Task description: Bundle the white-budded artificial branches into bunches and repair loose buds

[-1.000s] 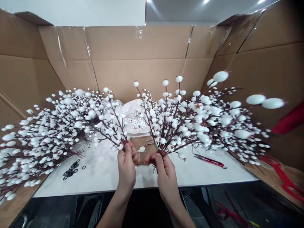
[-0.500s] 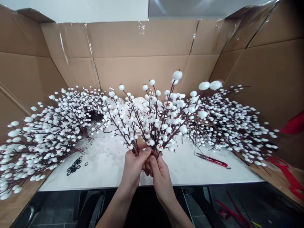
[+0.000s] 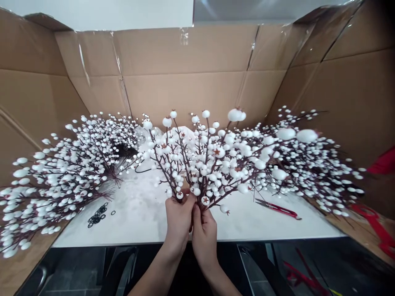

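A bunch of white berry stems (image 3: 200,164) fans out upright in front of me, dark brown twigs tipped with white berries. My left hand (image 3: 180,213) is closed round the lower stems on the left side. Beside it, touching, my right hand (image 3: 204,230) grips the base of the same bunch with the thumb pointing up. The stem ends are hidden behind my fingers. Both hands are above the front part of the white tabletop (image 3: 135,226).
Piles of berry stems lie at left (image 3: 70,168) and right (image 3: 311,164). Black rubber rings (image 3: 97,217) sit front left, red-handled snips (image 3: 277,208) front right. Cardboard walls (image 3: 191,90) enclose the back and sides. Clear plastic (image 3: 148,133) lies behind the bunch.
The bunch has tilted toward me and spread a little to the right. My hands have drawn closer together and slightly lower, still gripping the stems.
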### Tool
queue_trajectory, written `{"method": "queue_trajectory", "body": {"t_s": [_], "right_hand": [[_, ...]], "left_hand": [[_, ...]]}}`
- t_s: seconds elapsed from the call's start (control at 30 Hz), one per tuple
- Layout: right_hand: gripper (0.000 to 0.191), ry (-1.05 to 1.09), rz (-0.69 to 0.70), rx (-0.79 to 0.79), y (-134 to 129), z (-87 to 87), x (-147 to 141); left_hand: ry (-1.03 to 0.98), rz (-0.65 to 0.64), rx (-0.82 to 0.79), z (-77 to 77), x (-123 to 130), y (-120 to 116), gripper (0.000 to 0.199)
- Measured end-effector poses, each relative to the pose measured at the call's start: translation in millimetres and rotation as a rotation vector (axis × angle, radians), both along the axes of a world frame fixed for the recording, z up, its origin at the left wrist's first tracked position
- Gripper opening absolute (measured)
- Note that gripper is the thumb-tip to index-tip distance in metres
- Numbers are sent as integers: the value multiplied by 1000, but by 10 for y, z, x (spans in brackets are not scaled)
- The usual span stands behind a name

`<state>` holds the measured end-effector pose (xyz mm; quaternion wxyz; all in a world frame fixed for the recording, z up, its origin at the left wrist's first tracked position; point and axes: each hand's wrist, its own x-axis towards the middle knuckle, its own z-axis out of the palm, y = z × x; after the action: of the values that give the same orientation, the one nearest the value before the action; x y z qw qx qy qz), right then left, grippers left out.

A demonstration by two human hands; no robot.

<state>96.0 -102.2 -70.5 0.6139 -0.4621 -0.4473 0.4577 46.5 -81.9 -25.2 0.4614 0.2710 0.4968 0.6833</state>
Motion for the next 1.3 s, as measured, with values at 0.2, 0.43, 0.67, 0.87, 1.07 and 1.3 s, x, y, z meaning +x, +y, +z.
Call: {"method": "queue_trajectory", "body": {"t_s": [0.2,0.43,0.67,0.87,1.07,1.3], "right_hand": [[32,78,-36,30,-53,4,-42],[35,137,-44,12,-90,-24,-62],[38,86,66,13,-111,-75,-3],[39,111,137,-11,-179,-86,83],[34,222,195,-40,-134,45,255],[32,418,348,-63,-71,245,417]], "left_hand": [[-82,-16,-4,117,44,-45,17],[7,-60,-83,132,-15,-55,34],[-25,-114,-60,135,-70,-76,30],[-88,-26,58,124,-119,13,24],[-72,-217,202,149,-208,-1,35],[-287,-351,78,150,-156,-99,34]]}}
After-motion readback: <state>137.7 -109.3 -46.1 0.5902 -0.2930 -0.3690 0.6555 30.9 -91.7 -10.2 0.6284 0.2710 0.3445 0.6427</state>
